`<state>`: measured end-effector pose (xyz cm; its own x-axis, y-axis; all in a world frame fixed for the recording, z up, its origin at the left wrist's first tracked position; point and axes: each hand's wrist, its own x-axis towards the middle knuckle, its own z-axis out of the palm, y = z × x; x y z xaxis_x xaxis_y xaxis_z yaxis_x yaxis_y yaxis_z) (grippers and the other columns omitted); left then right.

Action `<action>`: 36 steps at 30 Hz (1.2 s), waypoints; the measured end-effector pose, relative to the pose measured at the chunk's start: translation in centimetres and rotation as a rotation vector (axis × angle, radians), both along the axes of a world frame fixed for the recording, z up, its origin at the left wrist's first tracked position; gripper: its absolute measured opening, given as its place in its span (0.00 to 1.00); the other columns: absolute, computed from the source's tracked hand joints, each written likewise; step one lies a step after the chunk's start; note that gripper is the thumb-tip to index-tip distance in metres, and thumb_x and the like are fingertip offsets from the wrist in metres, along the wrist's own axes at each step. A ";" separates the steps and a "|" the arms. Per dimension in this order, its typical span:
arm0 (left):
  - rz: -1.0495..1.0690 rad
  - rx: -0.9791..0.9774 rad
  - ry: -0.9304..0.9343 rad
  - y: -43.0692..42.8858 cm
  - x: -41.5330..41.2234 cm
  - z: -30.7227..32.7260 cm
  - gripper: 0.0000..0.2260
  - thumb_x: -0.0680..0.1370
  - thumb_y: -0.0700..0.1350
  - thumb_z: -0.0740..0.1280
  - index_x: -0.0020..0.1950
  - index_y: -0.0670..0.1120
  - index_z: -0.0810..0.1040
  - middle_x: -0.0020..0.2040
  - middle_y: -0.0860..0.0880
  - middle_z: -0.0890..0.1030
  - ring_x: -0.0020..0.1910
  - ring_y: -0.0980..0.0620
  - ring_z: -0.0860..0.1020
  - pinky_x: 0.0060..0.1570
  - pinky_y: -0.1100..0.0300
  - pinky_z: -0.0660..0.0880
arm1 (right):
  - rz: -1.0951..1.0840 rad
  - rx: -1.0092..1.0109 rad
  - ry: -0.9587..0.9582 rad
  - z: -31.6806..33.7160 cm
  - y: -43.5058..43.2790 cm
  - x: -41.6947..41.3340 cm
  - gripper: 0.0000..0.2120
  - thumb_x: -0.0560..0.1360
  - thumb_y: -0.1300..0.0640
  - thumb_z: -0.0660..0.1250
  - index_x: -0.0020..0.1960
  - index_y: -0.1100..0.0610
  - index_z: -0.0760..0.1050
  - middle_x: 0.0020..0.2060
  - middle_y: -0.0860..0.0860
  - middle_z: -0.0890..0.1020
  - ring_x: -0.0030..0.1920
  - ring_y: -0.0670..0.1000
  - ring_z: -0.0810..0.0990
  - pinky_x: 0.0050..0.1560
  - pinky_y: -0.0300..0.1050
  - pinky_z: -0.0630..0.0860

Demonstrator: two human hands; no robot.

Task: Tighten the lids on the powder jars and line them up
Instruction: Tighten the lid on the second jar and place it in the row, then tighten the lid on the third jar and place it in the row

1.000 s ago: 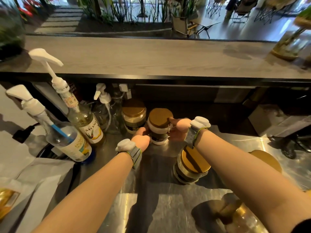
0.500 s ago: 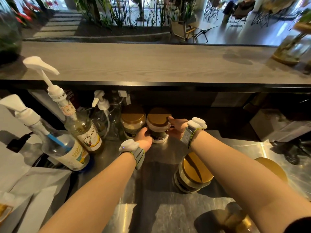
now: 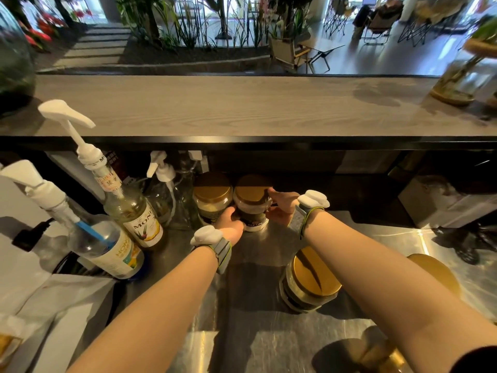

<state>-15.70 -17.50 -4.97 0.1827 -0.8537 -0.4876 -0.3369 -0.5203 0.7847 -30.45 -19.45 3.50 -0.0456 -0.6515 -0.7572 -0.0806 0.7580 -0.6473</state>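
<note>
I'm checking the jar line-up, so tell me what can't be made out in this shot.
- Dark-powder jar, head view: both hands cover its sides; whether the gold lid is fully tight can't be judged.
- Its label: too small and shadowed under the counter.
- Jar at the right elbow: only a gold lid edge shows behind the right forearm.
- Bottom-right jar: cut off by the frame edge.

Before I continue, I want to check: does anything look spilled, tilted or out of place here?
No spill shows. Two gold-lidded jars stand nearer, apart from the back pair, not lined up.
</note>
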 end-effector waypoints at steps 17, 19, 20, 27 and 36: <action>-0.237 -0.124 -0.106 9.9 -2.7 6.2 0.25 0.78 0.36 0.63 0.73 0.43 0.60 0.67 0.41 0.72 0.62 0.43 0.73 0.59 0.55 0.69 | 0.086 -0.379 0.182 4.4 9.8 -5.6 0.15 0.78 0.58 0.64 0.61 0.65 0.75 0.51 0.59 0.78 0.53 0.54 0.78 0.57 0.48 0.77; -0.301 -0.126 -0.168 11.5 -3.2 6.0 0.26 0.77 0.38 0.64 0.74 0.43 0.59 0.66 0.41 0.72 0.64 0.42 0.72 0.62 0.54 0.68 | 0.237 -0.455 0.382 4.6 11.4 -6.7 0.15 0.78 0.54 0.63 0.61 0.60 0.76 0.56 0.57 0.80 0.55 0.53 0.78 0.54 0.45 0.76; -0.323 -0.120 -0.187 12.1 -3.5 5.9 0.26 0.78 0.38 0.65 0.74 0.43 0.59 0.67 0.42 0.72 0.65 0.42 0.72 0.62 0.54 0.68 | 0.309 -0.500 0.491 4.5 12.0 -7.3 0.15 0.78 0.52 0.63 0.61 0.57 0.76 0.56 0.55 0.80 0.53 0.52 0.78 0.53 0.45 0.76; -0.448 -0.017 -0.177 15.6 -5.9 4.0 0.29 0.72 0.39 0.69 0.70 0.42 0.62 0.66 0.41 0.73 0.63 0.42 0.74 0.64 0.48 0.71 | 0.614 -0.576 0.691 2.9 15.9 -9.3 0.28 0.71 0.39 0.68 0.67 0.49 0.69 0.65 0.49 0.75 0.65 0.53 0.73 0.64 0.51 0.73; -0.419 -0.091 -0.240 17.3 -8.8 2.0 0.29 0.65 0.41 0.76 0.61 0.41 0.65 0.59 0.42 0.74 0.58 0.43 0.76 0.50 0.57 0.74 | 0.805 -0.631 0.732 1.4 16.9 -10.6 0.33 0.70 0.38 0.68 0.71 0.45 0.62 0.69 0.48 0.70 0.69 0.53 0.69 0.66 0.56 0.72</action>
<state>-24.53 -0.19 -3.01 -0.0870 -0.9151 -0.3937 -0.6795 -0.2345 0.6952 -41.01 -2.52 4.92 0.2552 -0.9287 -0.2690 -0.8682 -0.0976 -0.4866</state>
